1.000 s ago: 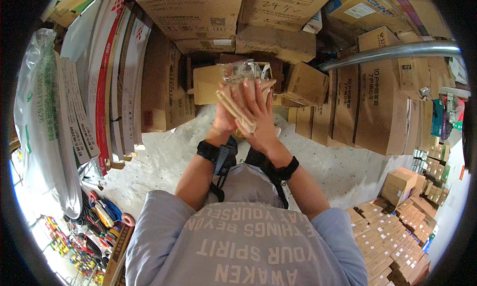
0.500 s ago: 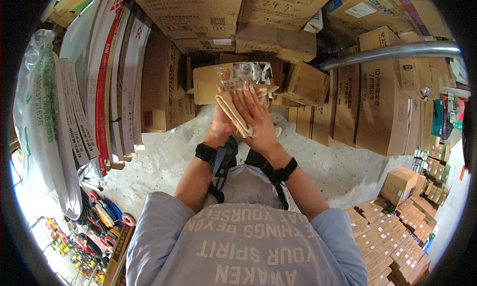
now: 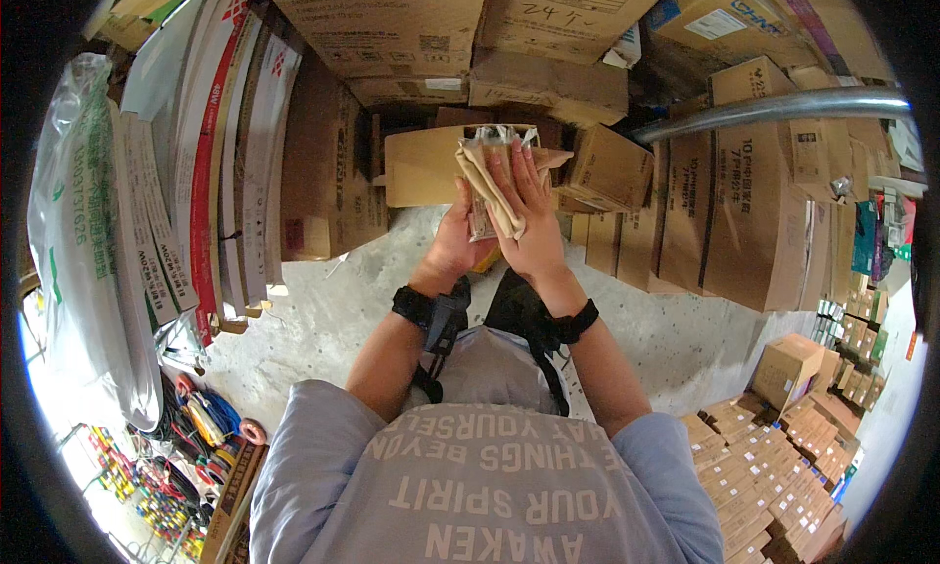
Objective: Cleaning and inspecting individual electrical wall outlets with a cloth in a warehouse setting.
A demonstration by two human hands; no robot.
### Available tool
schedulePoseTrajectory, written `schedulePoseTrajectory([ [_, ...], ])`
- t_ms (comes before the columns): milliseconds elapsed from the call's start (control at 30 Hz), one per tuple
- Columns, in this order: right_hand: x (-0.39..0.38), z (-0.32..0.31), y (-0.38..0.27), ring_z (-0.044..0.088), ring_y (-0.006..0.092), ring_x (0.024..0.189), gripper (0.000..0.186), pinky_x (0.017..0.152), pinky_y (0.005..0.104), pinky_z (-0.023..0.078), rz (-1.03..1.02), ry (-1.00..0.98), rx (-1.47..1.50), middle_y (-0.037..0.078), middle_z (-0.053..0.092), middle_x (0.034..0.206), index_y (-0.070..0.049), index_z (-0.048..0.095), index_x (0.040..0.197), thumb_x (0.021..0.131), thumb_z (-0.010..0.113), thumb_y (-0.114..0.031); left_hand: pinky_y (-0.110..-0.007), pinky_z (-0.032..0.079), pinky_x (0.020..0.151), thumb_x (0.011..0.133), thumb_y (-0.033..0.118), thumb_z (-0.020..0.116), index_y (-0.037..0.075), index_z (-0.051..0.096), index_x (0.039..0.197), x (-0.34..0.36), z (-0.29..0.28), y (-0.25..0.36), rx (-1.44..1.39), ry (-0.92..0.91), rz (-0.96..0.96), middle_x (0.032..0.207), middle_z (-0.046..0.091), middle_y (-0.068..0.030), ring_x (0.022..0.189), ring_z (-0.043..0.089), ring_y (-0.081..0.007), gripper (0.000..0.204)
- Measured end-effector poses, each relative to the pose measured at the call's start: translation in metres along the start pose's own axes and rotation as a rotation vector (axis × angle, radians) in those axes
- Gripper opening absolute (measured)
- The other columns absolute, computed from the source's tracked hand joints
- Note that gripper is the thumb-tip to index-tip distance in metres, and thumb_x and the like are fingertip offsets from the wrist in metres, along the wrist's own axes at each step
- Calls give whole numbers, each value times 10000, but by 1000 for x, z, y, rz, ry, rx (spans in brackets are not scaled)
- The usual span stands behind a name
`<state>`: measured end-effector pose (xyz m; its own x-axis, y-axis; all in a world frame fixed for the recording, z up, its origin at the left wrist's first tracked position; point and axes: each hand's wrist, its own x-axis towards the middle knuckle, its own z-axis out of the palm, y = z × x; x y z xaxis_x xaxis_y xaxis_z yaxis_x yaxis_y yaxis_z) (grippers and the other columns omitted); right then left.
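Above an open cardboard box [image 3: 421, 165], a tan folded bundle [image 3: 489, 190] is held between my two hands. It looks like folded cloth or soft paper; which one I cannot tell. Clear, shiny plastic [image 3: 480, 223] shows along its left side. My right hand [image 3: 535, 223] presses its long, straight fingers flat over the bundle's right face. On the other side my left hand [image 3: 452, 237] grips the lower left edge, thumb pointing up and most fingers hidden underneath. More clear plastic packaging pokes out at the box's top, partly covered by the bundle and my right fingers.
Large cartons [image 3: 392, 25] are stacked at the far side. Long flat boxes [image 3: 211, 153] stand upright on the left, beside a plastic-wrapped bundle [image 3: 83, 241]. A metal pipe [image 3: 774, 107] crosses the right. Coiled cables [image 3: 201, 417] lie lower left; many small boxes [image 3: 764, 466] lower right.
Both hands have shifted slightly right with the bundle, which now stands more upright. The left hand has slid down its left side, uncovering the clear plastic there.
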<state>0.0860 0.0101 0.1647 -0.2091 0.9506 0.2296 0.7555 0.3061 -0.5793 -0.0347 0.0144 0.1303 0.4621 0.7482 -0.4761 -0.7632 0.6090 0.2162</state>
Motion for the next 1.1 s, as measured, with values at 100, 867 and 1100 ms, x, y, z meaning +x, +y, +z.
schedulePoseTrajectory([
  [100, -2, -7, -11, 205, 325, 1379, 621, 1095, 526, 164, -48, -61, -122, 149, 234, 1486, -155, 339, 1416, 835, 509, -295, -400, 401, 992, 972, 315, 363, 48, 408, 1327, -15, 37, 9, 37, 284, -37, 1285, 496, -111, 1172, 489, -249, 447],
  [867, 5, -15, 2, 311, 349, 1324, 460, 1076, 516, 221, 7, 45, 88, 176, 378, 1400, -105, 472, 1315, 871, 523, -213, -392, 376, 1000, 936, 538, 326, 113, 419, 1330, -10, 4, 0, 53, -96, -34, 1262, 524, -65, 1152, 502, -238, 587],
  [1100, 7, -22, -10, 318, 346, 1319, 437, 1073, 492, 241, -45, 11, 136, 179, 403, 1380, -76, 478, 1302, 892, 526, -220, -389, 373, 1009, 937, 517, 357, 111, 434, 1311, -11, -6, 4, 21, -190, -22, 1266, 526, -70, 1172, 494, -228, 557],
])
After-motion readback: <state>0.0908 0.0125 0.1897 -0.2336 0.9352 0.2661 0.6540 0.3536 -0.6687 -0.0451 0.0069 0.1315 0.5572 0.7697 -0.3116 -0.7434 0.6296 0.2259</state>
